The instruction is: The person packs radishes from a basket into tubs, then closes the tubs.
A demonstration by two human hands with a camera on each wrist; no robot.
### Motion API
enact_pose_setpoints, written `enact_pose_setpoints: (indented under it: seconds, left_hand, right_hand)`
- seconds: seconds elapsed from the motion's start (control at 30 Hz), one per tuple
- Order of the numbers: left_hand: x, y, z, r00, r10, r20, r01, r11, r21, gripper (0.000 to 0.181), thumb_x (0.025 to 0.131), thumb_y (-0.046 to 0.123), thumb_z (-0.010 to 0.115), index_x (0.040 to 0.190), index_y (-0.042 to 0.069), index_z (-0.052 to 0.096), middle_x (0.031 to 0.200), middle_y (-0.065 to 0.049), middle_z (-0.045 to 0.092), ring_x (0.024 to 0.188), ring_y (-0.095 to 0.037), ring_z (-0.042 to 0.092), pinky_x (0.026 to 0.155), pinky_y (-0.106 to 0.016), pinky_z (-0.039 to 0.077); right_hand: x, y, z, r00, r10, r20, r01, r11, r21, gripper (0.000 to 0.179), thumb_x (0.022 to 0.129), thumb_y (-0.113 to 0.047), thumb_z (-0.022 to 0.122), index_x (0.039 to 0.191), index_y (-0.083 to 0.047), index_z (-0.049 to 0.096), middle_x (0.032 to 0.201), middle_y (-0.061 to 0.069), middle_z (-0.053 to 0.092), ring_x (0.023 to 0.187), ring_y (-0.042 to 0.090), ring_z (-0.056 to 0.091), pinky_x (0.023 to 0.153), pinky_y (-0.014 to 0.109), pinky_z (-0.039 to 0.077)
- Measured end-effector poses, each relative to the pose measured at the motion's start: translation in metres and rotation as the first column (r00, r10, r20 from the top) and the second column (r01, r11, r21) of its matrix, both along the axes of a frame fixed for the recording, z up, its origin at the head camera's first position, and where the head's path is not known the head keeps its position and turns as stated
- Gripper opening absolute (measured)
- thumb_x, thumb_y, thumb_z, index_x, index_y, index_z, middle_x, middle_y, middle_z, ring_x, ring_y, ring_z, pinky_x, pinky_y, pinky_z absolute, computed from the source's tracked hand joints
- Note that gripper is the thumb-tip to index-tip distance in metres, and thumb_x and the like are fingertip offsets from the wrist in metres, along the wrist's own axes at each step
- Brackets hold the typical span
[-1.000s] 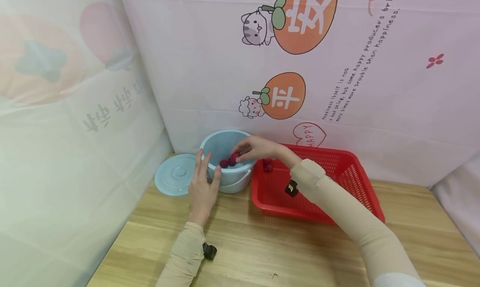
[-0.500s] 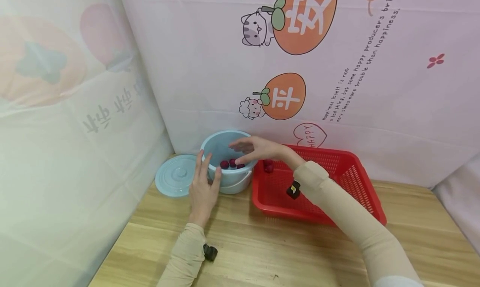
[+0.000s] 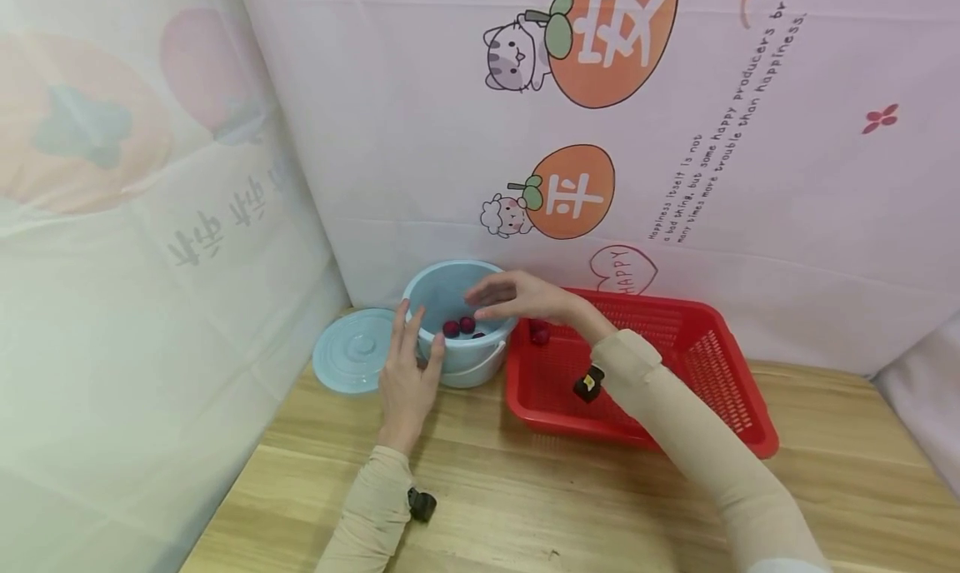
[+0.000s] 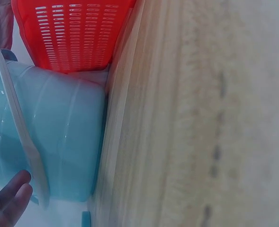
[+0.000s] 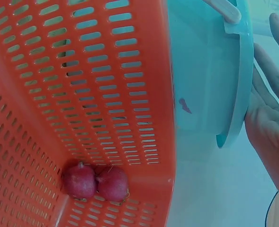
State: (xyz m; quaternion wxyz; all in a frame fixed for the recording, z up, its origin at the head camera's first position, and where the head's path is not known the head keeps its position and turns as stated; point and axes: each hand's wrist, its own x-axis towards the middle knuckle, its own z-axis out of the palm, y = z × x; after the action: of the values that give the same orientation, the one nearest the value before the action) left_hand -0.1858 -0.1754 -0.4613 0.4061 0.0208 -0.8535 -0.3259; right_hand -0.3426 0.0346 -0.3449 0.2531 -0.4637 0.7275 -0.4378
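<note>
A light blue bucket point(image 3: 463, 363) with a white handle stands upright at the back of the table. Inside it lie two dark red onions point(image 3: 451, 329), with part of a third showing at the near rim. My left hand point(image 3: 406, 386) has its fingers spread along the bucket's left rim and holds nothing. Over the right rim hovers my right hand point(image 3: 525, 296), fingers apart, nothing between them. Two more red onions point(image 5: 95, 182) lie together in a corner of the red basket point(image 5: 148, 189), beside the bucket.
The bucket's blue lid point(image 3: 348, 355) lies flat to the left of the bucket. A white printed cloth point(image 3: 420, 140) hangs behind, close to bucket and basket, and another cloth wall rises on the left. Everything stands on a wooden table point(image 3: 510, 506).
My right hand has let go of an onion inside the bucket and its fingers have spread, rising slightly. The left hand stays at the rim.
</note>
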Motion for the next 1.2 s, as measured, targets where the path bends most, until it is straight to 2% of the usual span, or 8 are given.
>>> enact_pose_setpoints:
  seconds: [0.23, 0.43, 0.57, 0.67, 0.8, 1.0, 1.1, 1.2]
  left_hand:
    - [0.001, 0.006, -0.002, 1.0, -0.008, 0.008, 0.008, 1.0, -0.004, 0.057, 0.109, 0.048, 0.052, 0.16, 0.022, 0.049, 0.172, 0.003, 0.032, 0.058, -0.013, 0.054, 0.046, -0.028, 0.042]
    - [0.001, 0.006, -0.003, 1.0, -0.004, 0.003, 0.004, 1.0, -0.007, 0.057, 0.108, 0.047, 0.054, 0.16, 0.023, 0.049, 0.172, 0.006, 0.031, 0.057, -0.011, 0.053, 0.047, -0.027, 0.042]
    - [0.001, 0.006, -0.004, 1.0, -0.009, 0.009, 0.009, 1.0, -0.006, 0.057, 0.109, 0.048, 0.053, 0.161, 0.024, 0.047, 0.172, 0.007, 0.03, 0.058, -0.011, 0.056, 0.048, -0.026, 0.043]
    - [0.0, 0.006, -0.002, 1.0, -0.007, 0.003, 0.007, 1.0, -0.008, 0.057, 0.109, 0.048, 0.052, 0.16, 0.025, 0.048, 0.172, 0.006, 0.031, 0.058, -0.012, 0.056, 0.048, -0.027, 0.044]
    - [-0.001, 0.003, 0.0, 1.0, 0.001, -0.011, -0.002, 1.0, -0.01, 0.057, 0.109, 0.049, 0.051, 0.16, 0.023, 0.049, 0.172, 0.005, 0.032, 0.057, -0.012, 0.055, 0.047, -0.027, 0.043]
    - [0.0, 0.0, 0.001, 1.0, 0.017, -0.025, -0.017, 1.0, -0.009, 0.058, 0.108, 0.05, 0.052, 0.158, 0.022, 0.05, 0.171, 0.003, 0.034, 0.059, -0.015, 0.057, 0.047, -0.029, 0.044]
    - [0.0, 0.0, 0.001, 1.0, 0.021, -0.018, -0.021, 1.0, -0.005, 0.058, 0.107, 0.05, 0.052, 0.158, 0.021, 0.051, 0.171, 0.003, 0.034, 0.06, -0.015, 0.058, 0.047, -0.029, 0.043]
    - [0.0, -0.001, 0.001, 1.0, 0.017, -0.003, -0.017, 1.0, 0.002, 0.058, 0.107, 0.05, 0.053, 0.158, 0.022, 0.051, 0.172, 0.005, 0.033, 0.06, -0.015, 0.057, 0.047, -0.029, 0.042]
  right_hand:
    - [0.002, 0.01, -0.005, 0.999, -0.029, 0.018, 0.03, 0.999, -0.026, 0.041, 0.099, -0.02, 0.076, 0.137, -0.007, 0.068, 0.136, 0.008, 0.07, 0.13, 0.027, 0.064, 0.108, 0.043, 0.05]
    - [0.0, 0.016, -0.01, 1.0, 0.016, -0.004, -0.016, 0.999, -0.051, 0.036, 0.1, -0.02, 0.075, 0.135, -0.014, 0.071, 0.135, 0.003, 0.07, 0.134, 0.037, 0.057, 0.109, 0.046, 0.049]
    - [0.0, 0.021, -0.013, 0.999, 0.026, 0.026, -0.024, 0.997, -0.079, 0.037, 0.101, -0.018, 0.072, 0.138, -0.014, 0.07, 0.138, 0.003, 0.069, 0.133, 0.03, 0.058, 0.108, 0.046, 0.05]
    - [-0.001, 0.022, -0.015, 0.998, 0.006, 0.067, 0.001, 0.994, -0.107, 0.037, 0.101, -0.018, 0.071, 0.138, -0.016, 0.069, 0.139, 0.004, 0.068, 0.133, 0.026, 0.058, 0.11, 0.053, 0.048]
    - [-0.002, 0.018, -0.016, 0.997, -0.034, 0.073, 0.045, 0.987, -0.153, 0.032, 0.102, -0.02, 0.071, 0.134, -0.015, 0.071, 0.135, 0.006, 0.07, 0.13, 0.027, 0.061, 0.11, 0.06, 0.045]
    - [-0.003, 0.015, -0.022, 0.985, -0.149, 0.084, 0.166, 0.954, -0.25, 0.034, 0.102, -0.026, 0.073, 0.131, -0.009, 0.071, 0.122, 0.01, 0.075, 0.121, 0.033, 0.068, 0.109, 0.056, 0.047]
    - [-0.009, 0.021, -0.026, 0.965, -0.229, 0.127, 0.257, 0.925, -0.279, 0.043, 0.101, -0.029, 0.075, 0.133, -0.001, 0.068, 0.119, 0.013, 0.075, 0.117, 0.034, 0.07, 0.109, 0.052, 0.049]
    - [-0.017, 0.031, -0.029, 0.929, -0.329, 0.171, 0.366, 0.887, -0.282, 0.045, 0.1, -0.03, 0.075, 0.132, 0.001, 0.067, 0.121, 0.017, 0.072, 0.113, 0.031, 0.071, 0.108, 0.05, 0.05]
